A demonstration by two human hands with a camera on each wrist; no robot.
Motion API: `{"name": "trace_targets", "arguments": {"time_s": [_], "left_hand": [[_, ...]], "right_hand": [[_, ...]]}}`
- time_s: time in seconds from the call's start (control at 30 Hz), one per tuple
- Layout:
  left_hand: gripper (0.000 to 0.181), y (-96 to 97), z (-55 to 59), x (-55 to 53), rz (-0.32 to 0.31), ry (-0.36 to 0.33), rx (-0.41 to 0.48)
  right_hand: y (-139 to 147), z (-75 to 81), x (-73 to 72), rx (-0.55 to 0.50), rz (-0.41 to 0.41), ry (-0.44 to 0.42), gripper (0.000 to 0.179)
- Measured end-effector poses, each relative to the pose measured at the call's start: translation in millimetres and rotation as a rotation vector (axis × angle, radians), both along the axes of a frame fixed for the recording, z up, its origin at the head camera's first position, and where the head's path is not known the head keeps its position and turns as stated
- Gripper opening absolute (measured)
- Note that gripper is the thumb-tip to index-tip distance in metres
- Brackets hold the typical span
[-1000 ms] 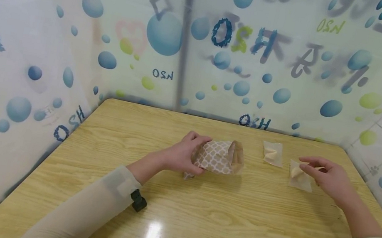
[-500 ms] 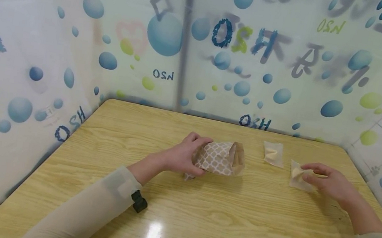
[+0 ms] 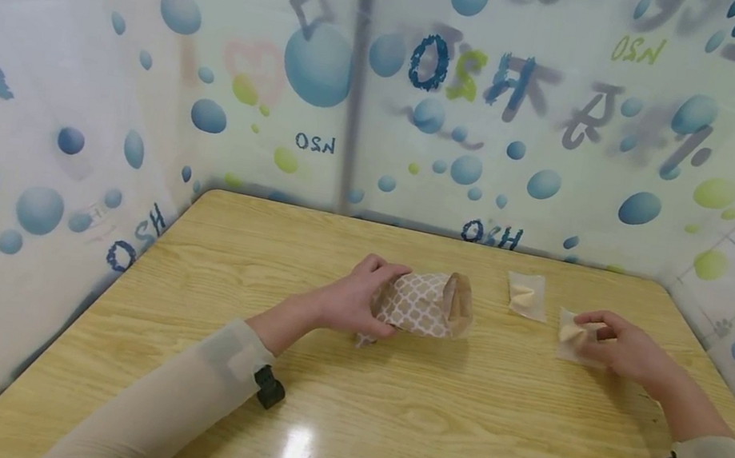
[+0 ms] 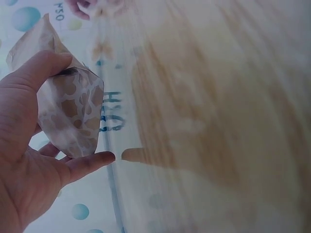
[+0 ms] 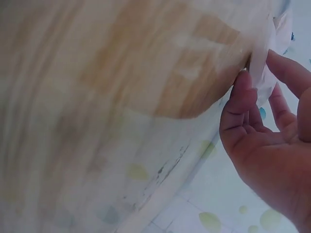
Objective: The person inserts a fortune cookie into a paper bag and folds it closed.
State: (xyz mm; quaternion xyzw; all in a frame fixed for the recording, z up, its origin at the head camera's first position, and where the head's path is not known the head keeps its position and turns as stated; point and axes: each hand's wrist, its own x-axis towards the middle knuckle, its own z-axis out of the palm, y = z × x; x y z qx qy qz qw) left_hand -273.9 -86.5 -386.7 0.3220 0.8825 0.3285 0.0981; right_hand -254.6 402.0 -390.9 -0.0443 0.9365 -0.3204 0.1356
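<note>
- The left hand [image 3: 356,298] is gripping the lattice-print paper bag [image 3: 419,304], thumb and fingers spread to opposite sides, apparently steadying its open mouth, which is facing right.
- At the table's right, the right hand [image 3: 627,352] is pinching the nearer clear packet [image 3: 567,353], probably lightly because its film is thin; the farther clear packet [image 3: 526,296] is lying beside it.
- The wood-grain table [image 3: 435,435] is reflecting glare; bubble-print sheeting [image 3: 474,117] with mirrored lettering is hanging around it.

Printed sheets [image 3: 384,130] form a booth round a table [image 3: 422,425].
</note>
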Motion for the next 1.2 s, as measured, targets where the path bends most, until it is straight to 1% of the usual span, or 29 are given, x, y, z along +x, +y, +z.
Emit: {"name": "trace_targets", "arguments": {"time_s": [0.13,0.33,0.43,0.53,0.67,0.77,0.97,1.2], "left_hand": [[0.101,-0.4,-0.1,-0.2,0.000,0.002,-0.002],[0.101,-0.3,0.0,0.2,0.000,-0.007,0.001],[0.102,-0.2,-0.4,-0.1,0.002,-0.005,0.001],[0.102,-0.2,-1.1,-0.5,0.005,-0.005,-0.003],[0.102,-0.3,-1.9,-1.5,0.005,-0.004,-0.005],[0.102,-0.5,-2.2,-2.3,0.008,-0.002,-0.003],[0.101,-0.1,-1.1,-1.0,0.011,-0.013,-0.003],[0.101,0.3,0.4,0.5,0.009,-0.014,-0.003]], "right_hand": [[-2,0.7,-0.9,0.027,0.004,-0.002,0.066],[-2,0.6,1.8,0.053,0.022,0.029,0.064],[-3,2.2,4.2,0.042,0.026,0.052,0.064],[-7,5.2,6.8,0.011,0.011,0.077,0.065],[-17,10.9,10.6,-0.004,-0.006,0.134,0.066],[-28,15.0,13.4,-0.046,0.008,0.157,0.063],[-62,26.4,22.0,-0.164,0.057,0.147,0.059],[-99,43.0,34.6,-0.309,0.087,0.153,0.052]]}}
